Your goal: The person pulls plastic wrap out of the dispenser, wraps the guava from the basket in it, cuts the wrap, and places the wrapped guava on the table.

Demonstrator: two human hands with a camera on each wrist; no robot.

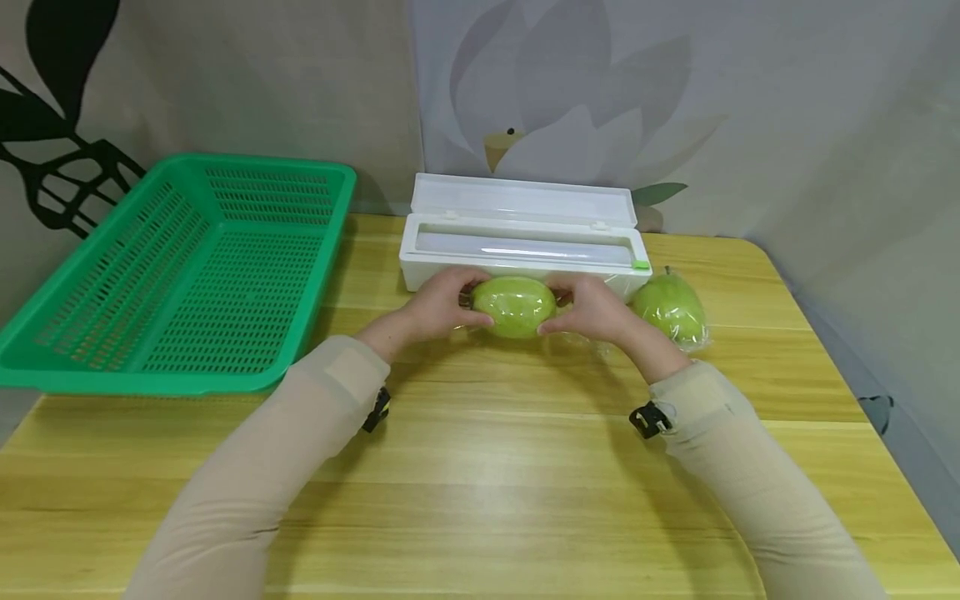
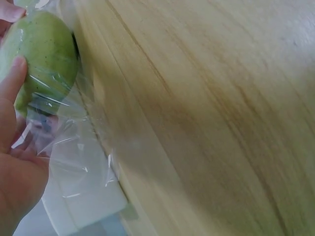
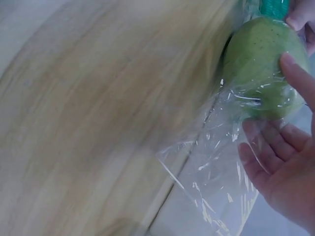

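Observation:
A green pear point(image 1: 513, 307) in clear cling film is held between both hands, in front of the white film box. My left hand point(image 1: 444, 305) grips its left end, with the thumb on the near side. At the other end, my right hand point(image 1: 588, 309) holds it the same way. Loose cling film point(image 2: 74, 142) spreads off the pear past the left fingers. More film point(image 3: 206, 162) hangs by the right fingers, which show through it. A second wrapped pear point(image 1: 670, 308) with a stem sits just right of my right hand.
The white cling film box point(image 1: 525, 229) stands behind the hands, its lid raised and a film roll inside. A green slotted basket point(image 1: 315, 275) takes up the left of the wooden table point(image 1: 480, 467). A patterned cloth wall point(image 1: 750, 108) rises behind.

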